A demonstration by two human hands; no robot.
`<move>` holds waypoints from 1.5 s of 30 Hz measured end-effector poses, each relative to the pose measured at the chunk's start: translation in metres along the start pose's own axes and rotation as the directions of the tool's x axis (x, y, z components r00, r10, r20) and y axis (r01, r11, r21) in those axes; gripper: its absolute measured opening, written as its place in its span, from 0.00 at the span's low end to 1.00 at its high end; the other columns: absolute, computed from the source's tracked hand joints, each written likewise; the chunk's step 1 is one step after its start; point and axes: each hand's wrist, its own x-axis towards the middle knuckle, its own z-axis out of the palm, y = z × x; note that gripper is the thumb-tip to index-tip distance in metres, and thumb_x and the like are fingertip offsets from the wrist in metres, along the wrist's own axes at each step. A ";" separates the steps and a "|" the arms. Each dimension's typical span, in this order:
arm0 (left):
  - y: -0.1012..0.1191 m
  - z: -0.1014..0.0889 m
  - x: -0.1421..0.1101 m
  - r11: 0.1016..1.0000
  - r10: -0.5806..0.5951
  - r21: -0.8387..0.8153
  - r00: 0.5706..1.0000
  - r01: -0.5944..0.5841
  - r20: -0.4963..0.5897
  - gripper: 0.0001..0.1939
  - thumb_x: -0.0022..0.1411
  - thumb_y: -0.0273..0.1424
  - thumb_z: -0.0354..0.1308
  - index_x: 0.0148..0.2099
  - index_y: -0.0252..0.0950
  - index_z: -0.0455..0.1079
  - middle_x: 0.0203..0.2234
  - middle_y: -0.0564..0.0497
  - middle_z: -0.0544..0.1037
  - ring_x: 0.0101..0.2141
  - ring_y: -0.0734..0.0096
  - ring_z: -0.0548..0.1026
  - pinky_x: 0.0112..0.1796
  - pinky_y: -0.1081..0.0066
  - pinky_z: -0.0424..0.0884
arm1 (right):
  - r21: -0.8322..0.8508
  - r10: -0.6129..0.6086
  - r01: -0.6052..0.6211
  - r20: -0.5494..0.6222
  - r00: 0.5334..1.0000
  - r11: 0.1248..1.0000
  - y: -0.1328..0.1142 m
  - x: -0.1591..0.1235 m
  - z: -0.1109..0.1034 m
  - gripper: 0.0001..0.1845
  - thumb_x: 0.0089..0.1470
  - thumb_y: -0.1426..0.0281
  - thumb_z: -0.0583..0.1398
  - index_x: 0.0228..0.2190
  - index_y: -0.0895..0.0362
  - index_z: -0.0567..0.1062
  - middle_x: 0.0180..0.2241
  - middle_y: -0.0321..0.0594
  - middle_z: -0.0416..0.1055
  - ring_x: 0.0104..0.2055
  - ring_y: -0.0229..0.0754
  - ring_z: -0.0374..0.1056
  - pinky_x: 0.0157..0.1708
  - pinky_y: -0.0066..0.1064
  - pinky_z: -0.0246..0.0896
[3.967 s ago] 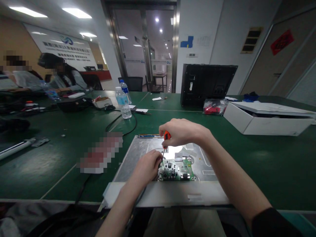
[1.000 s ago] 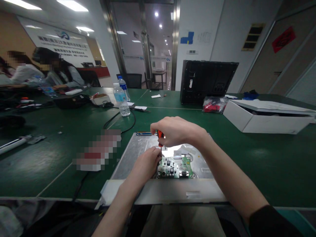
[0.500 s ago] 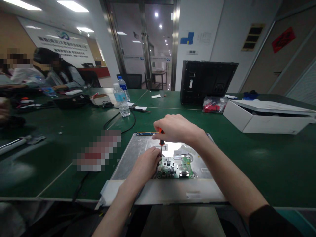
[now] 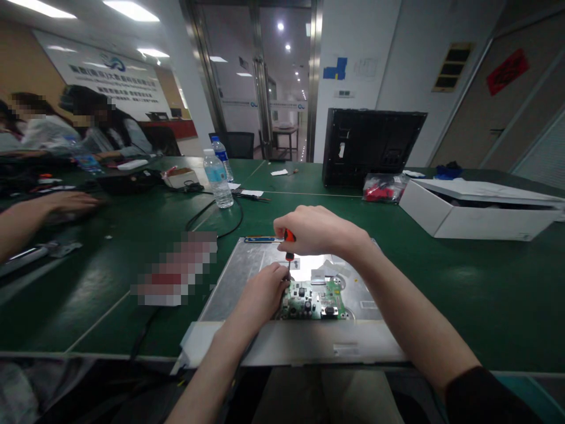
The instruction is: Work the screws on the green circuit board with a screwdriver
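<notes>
My right hand (image 4: 315, 229) is closed round the orange and black handle of a screwdriver (image 4: 289, 237), held upright. Its thin shaft points down at the upper left corner of a green circuit board (image 4: 309, 299). Beside the tip, the fingers of my left hand (image 4: 263, 288) are pinched together at the board's left edge; whatever they grip is hidden. The board lies on the silver metal back of a flat display panel (image 4: 229, 282), with a pale strip along the near side. Where the tip meets the board, my left fingertips partly cover it.
Left of the panel lies a blurred-out reddish item (image 4: 176, 274). Water bottles (image 4: 218, 182) and a black cable stand beyond it. A black monitor (image 4: 375, 147) and a white box (image 4: 477, 209) are at the right. Another person's hand (image 4: 73, 203) reaches in from the left.
My right fingers have shifted slightly on the screwdriver handle, showing more of its orange part. My left hand has stayed put. Another person's arm has come in over the table at the left.
</notes>
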 end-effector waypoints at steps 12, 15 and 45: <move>0.002 -0.001 0.001 1.000 -0.012 0.023 1.000 0.012 0.000 0.06 0.63 0.24 0.50 0.37 0.36 0.68 0.37 0.47 0.74 0.38 0.62 0.73 0.37 0.68 0.65 | -0.003 -0.026 0.026 -0.015 1.000 1.000 0.000 0.000 0.002 0.14 0.52 0.65 0.57 0.41 0.55 0.74 0.35 0.43 0.74 0.33 0.41 0.67 0.25 0.30 0.44; 0.003 -0.002 0.001 1.000 -0.007 0.019 1.000 0.007 0.005 0.06 0.63 0.23 0.50 0.37 0.36 0.68 0.36 0.46 0.74 0.38 0.62 0.73 0.37 0.68 0.65 | 0.001 -0.028 0.028 -0.008 1.000 1.000 -0.001 -0.002 0.001 0.15 0.51 0.63 0.58 0.41 0.54 0.73 0.35 0.43 0.75 0.34 0.42 0.67 0.25 0.30 0.45; 0.003 -0.002 0.000 1.000 -0.016 0.008 1.000 0.016 0.001 0.06 0.62 0.22 0.52 0.36 0.36 0.68 0.38 0.47 0.75 0.38 0.63 0.73 0.37 0.69 0.65 | 0.095 -0.113 0.110 0.025 0.993 0.989 0.009 -0.002 0.003 0.19 0.46 0.75 0.59 0.42 0.55 0.70 0.39 0.41 0.73 0.35 0.40 0.65 0.25 0.27 0.47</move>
